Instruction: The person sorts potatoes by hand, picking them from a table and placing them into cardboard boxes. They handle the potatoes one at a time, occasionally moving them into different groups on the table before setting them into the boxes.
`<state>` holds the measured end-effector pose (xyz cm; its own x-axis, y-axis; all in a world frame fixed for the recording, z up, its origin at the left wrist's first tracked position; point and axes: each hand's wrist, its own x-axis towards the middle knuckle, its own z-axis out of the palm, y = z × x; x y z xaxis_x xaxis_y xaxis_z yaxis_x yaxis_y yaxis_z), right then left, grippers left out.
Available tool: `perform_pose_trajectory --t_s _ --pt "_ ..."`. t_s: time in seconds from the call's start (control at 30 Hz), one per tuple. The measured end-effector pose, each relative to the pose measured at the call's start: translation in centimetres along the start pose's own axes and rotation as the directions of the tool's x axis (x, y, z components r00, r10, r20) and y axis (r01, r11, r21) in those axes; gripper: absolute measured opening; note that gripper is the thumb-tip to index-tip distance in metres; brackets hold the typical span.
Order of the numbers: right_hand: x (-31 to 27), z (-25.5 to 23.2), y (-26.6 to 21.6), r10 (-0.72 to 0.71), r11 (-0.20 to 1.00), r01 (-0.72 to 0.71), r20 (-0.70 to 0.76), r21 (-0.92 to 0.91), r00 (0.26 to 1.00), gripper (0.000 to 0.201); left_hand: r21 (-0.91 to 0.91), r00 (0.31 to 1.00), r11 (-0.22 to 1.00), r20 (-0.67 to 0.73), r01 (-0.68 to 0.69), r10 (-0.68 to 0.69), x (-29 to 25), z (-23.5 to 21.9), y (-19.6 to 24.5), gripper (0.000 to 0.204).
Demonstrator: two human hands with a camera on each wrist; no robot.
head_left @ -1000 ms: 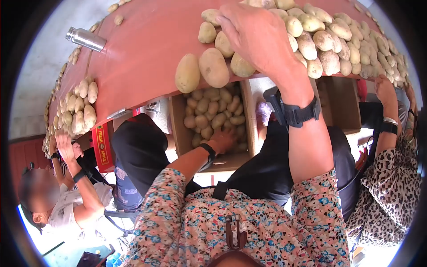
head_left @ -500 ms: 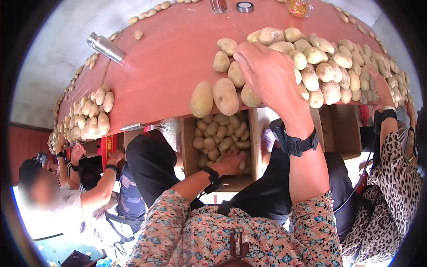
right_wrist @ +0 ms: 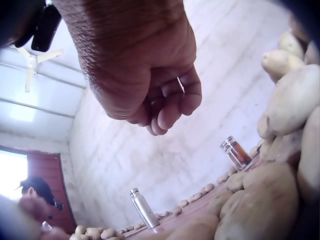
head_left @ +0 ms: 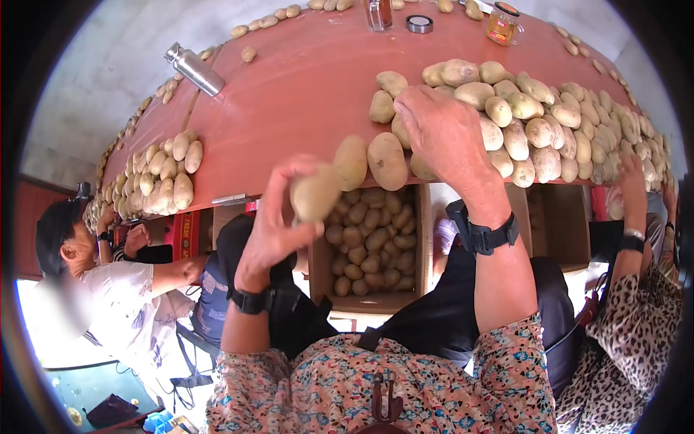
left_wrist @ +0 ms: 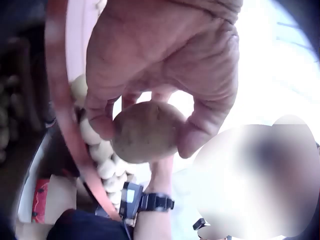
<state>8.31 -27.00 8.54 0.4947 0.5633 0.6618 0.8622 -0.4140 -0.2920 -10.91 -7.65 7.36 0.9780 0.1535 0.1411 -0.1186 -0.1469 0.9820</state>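
Note:
In the head view my left hand (head_left: 266, 237) grips a single potato (head_left: 314, 194), raised over the table's front edge and slightly blurred. The left wrist view shows this potato (left_wrist: 149, 132) between thumb and fingers. My right hand (head_left: 450, 137) is above the table beside the large heap of potatoes (head_left: 538, 130). Its fingers curl loosely in the right wrist view, with nothing held in them. Two big potatoes, one of them a brown-spotted potato (head_left: 387, 160), lie at the table edge between my hands. Below, a cardboard box (head_left: 366, 304) between my knees contains many potatoes.
On the red table (head_left: 282, 87) stand a steel bottle (head_left: 195, 69), a glass jar (head_left: 504, 25) and a dark round lid (head_left: 419, 24). A smaller potato pile (head_left: 163, 173) lies to the left. People sit on both sides, and another open box (head_left: 560, 224) is at right.
My left hand has come up out of the box to the table edge, now holding a potato. The right hand stays by the heap. The head view has shifted, showing more of the table's far side.

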Motion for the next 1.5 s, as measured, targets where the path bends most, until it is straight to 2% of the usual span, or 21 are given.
perform_pose_trajectory --t_s 0.03,0.07,0.13,0.17,0.3,0.4,0.43,0.5,0.63,0.7,0.8,0.87,0.9,0.97,1.0,1.03,1.07,1.27,1.3,1.37,1.5 --pt "0.1 0.1 -0.1 0.008 1.000 -0.008 0.018 -0.015 1.000 0.012 0.243 0.994 0.969 -0.086 -0.051 0.073 1.1 -0.6 -0.6 0.064" --pt "0.2 0.3 -0.1 0.006 1.000 -0.006 0.014 -0.016 1.000 0.012 0.245 0.993 0.968 -0.085 -0.055 0.078 2.1 -0.9 -1.1 0.064" --pt "0.2 0.5 0.1 -0.056 0.998 0.054 -0.050 -0.043 0.997 0.012 0.770 0.961 0.625 -0.060 -0.127 0.269 4.1 -1.5 -2.6 0.061" --pt "0.2 0.4 0.2 -0.052 0.998 0.050 -0.048 -0.044 0.998 0.012 0.812 0.964 0.567 -0.020 -0.140 0.266 4.7 -1.8 -3.9 0.060" --pt "0.1 0.1 0.5 -0.007 1.000 0.008 0.015 -0.012 1.000 0.011 0.856 0.969 0.461 0.170 -0.235 0.178 5.2 -2.2 -6.0 0.068" --pt "0.0 0.0 0.5 -0.073 0.997 0.073 -0.058 -0.005 0.996 0.011 0.727 0.970 0.647 0.116 -0.231 0.216 4.3 -2.5 -5.8 0.065" --pt "-0.1 0.0 0.6 -0.144 0.989 0.146 -0.141 0.003 0.979 0.012 0.718 0.984 0.679 0.054 -0.156 0.168 4.3 -2.6 -5.8 0.062" --pt "-0.2 0.2 0.5 -0.097 0.995 0.096 -0.046 -0.022 0.994 0.010 0.649 0.992 0.760 -0.064 -0.039 0.106 4.3 -2.5 -6.2 0.052" --pt "-0.3 0.5 0.3 -0.060 0.998 0.060 -0.010 -0.015 0.998 0.013 0.659 0.986 0.752 -0.126 0.003 0.108 4.2 -1.6 -6.4 0.046" --pt "0.3 -0.4 -0.1 -0.028 0.999 0.028 0.012 0.016 1.000 0.013 0.757 0.885 0.654 -0.299 -0.008 0.357 3.7 0.4 -5.9 0.037" --pt "0.5 -1.0 -0.3 0.017 0.998 -0.011 0.087 -0.069 0.996 0.005 0.700 0.856 0.713 -0.389 0.034 0.341 1.8 2.6 -5.2 0.025" --pt "0.5 -0.9 -0.1 -0.035 0.998 0.037 0.029 -0.052 0.999 0.007 0.738 0.901 0.620 -0.036 -0.268 0.433 0.7 4.2 -5.6 0.014" --pt "0.5 -0.9 -0.2 -0.035 0.998 0.036 0.031 -0.049 0.999 0.007 0.688 0.946 0.661 0.128 -0.302 0.299 0.3 4.8 -6.2 0.014" --pt "0.4 -1.0 -0.3 -0.029 0.998 0.031 0.054 -0.051 0.998 0.007 0.625 0.925 0.711 0.367 -0.322 0.096 -0.5 5.9 -10.0 0.016" --pt "0.3 -1.0 -0.3 -0.028 0.998 0.031 0.054 -0.051 0.998 0.007 0.625 0.925 0.711 0.368 -0.322 0.096 -0.8 6.3 -11.7 0.016" --pt "0.3 -1.0 -0.2 -0.043 0.998 0.044 0.037 -0.041 0.998 0.007 0.687 0.881 0.700 0.436 -0.194 -0.184 -1.1 6.6 -13.4 0.020" --pt "0.2 -1.0 -0.1 -0.056 0.998 0.056 0.019 -0.032 0.998 0.006 0.755 0.762 0.651 0.467 -0.080 -0.448 -1.5 6.8 -15.2 0.023" --pt "0.3 -1.0 -0.1 -0.010 1.000 0.010 -0.004 0.013 1.000 0.005 0.857 0.601 0.319 0.513 -0.406 -0.613 -5.4 9.3 -26.2 0.026" --pt "0.4 -1.0 -0.1 -0.015 1.000 0.015 -0.007 0.012 1.000 0.005 0.858 0.605 0.316 0.511 -0.405 -0.611 -6.2 9.6 -27.7 0.026" --pt "0.5 -1.0 -0.3 -0.022 1.000 0.022 0.003 0.006 1.000 0.006 0.855 0.717 0.269 0.519 -0.444 -0.466 -8.0 10.1 -30.2 0.026" --pt "0.0 0.2 0.2 -0.005 0.999 0.003 -0.056 -0.039 0.998 0.013 0.768 0.644 0.099 0.594 -0.633 -0.482 -8.4 10.1 -30.4 0.028"
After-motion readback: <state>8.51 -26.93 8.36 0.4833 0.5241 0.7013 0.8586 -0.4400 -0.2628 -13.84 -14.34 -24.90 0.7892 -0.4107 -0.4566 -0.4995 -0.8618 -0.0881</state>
